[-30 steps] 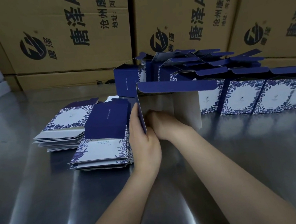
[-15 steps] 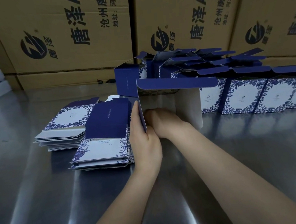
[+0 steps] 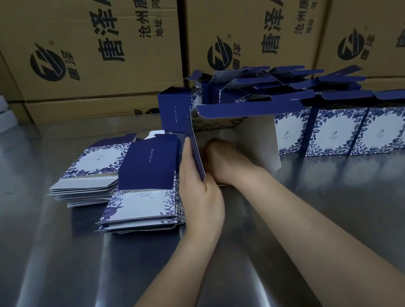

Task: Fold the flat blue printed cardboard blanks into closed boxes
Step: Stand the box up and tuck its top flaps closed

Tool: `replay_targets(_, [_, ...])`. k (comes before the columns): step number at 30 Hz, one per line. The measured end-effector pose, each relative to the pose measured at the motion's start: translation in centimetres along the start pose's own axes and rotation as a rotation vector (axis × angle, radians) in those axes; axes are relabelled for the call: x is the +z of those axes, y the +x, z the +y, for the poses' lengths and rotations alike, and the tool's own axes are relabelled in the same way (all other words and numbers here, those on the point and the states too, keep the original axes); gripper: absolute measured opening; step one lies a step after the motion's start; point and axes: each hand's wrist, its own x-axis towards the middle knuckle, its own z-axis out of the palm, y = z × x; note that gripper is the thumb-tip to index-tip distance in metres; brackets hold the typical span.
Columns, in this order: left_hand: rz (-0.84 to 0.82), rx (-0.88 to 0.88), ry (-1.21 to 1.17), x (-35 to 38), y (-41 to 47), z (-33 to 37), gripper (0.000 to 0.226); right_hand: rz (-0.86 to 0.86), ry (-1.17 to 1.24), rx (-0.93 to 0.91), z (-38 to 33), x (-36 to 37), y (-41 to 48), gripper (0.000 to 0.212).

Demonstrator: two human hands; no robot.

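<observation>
Centre frame, a half-folded box [image 3: 257, 137] stands on the table [image 3: 60, 280], with the near stack of flat blanks [image 3: 145, 191] just left of it and the far stack of flat blanks [image 3: 91, 175] further left and behind. Right of centre runs the row of erected boxes [image 3: 359, 132], and shipping cartons [image 3: 84, 40] stand behind everything, across the top.

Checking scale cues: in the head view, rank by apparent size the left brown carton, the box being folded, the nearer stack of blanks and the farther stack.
1. left brown carton, by far, though cropped.
2. box being folded and nearer stack of blanks: about alike, unranked.
3. farther stack, partly covered by the nearer one.
</observation>
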Motion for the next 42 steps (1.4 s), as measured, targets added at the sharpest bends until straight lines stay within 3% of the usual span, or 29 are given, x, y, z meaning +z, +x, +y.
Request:
replay_targets(3, [0.004, 0.017, 0.012, 0.2, 0.0, -0.2, 0.069, -0.091, 0.008, 0.093, 0.1, 0.2, 0.3, 0.033])
replay_targets(6, [-0.012, 0.032, 0.011, 0.2, -0.1, -0.4, 0.072, -0.167, 0.011, 0.112, -0.1, 0.2, 0.6, 0.020])
replay_targets(8, [-0.028, 0.043, 0.013, 0.1, -0.1, -0.5, 0.074, -0.199, 0.023, 0.118, -0.1, 0.2, 0.7, 0.038])
replay_targets(10, [-0.016, 0.043, 0.010, 0.2, 0.0, -0.7, 0.073, -0.199, 0.053, 0.102, -0.2, 0.2, 0.5, 0.018])
replay_targets(11, [-0.002, 0.042, 0.007, 0.2, 0.1, -0.7, 0.071, -0.170, 0.069, 0.084, -0.2, 0.2, 0.4, 0.013])
replay_targets(12, [0.010, 0.043, 0.003, 0.2, 0.1, -0.7, 0.068, -0.105, 0.095, 0.074, 0.2, 0.5, 0.4, 0.026])
replay_targets(14, [0.031, 0.052, -0.016, 0.3, 0.2, -0.7, 0.064, 0.076, 0.126, 0.095, 0.6, 0.6, 0.1, 0.029])
replay_targets(17, [0.044, 0.050, -0.033, 0.2, 0.3, -0.7, 0.065, 0.304, 0.197, 0.201, 0.9, 0.4, -0.2, 0.033])
replay_targets(23, [0.043, 0.063, 0.010, 0.4, 0.0, -0.8, 0.064, 0.036, 0.108, 0.255, 0.8, 0.5, 0.1, 0.022])
replay_targets(27, [0.040, 0.042, 0.021, 0.4, 0.1, -0.8, 0.066, -0.047, 0.076, 0.234, 0.6, 0.1, 0.2, 0.031])
replay_targets(31, [0.023, 0.056, 0.012, 0.3, 0.0, -0.7, 0.067, 0.100, 0.176, 0.229, 0.6, 0.4, -0.5, 0.025])
replay_targets(34, [0.021, 0.056, 0.003, 0.3, 0.0, -0.6, 0.069, 0.203, 0.200, 0.199, 0.6, 0.4, -0.8, 0.036])
replay_targets(38, [0.012, 0.038, -0.002, 0.3, -0.1, -0.6, 0.071, -0.029, 0.051, 0.133, 0.2, 0.5, -1.0, 0.037])
replay_targets(42, [-0.008, 0.032, -0.005, 0.3, 0.0, -0.5, 0.071, -0.149, 0.088, 0.113, 0.2, 0.5, -1.2, 0.032])
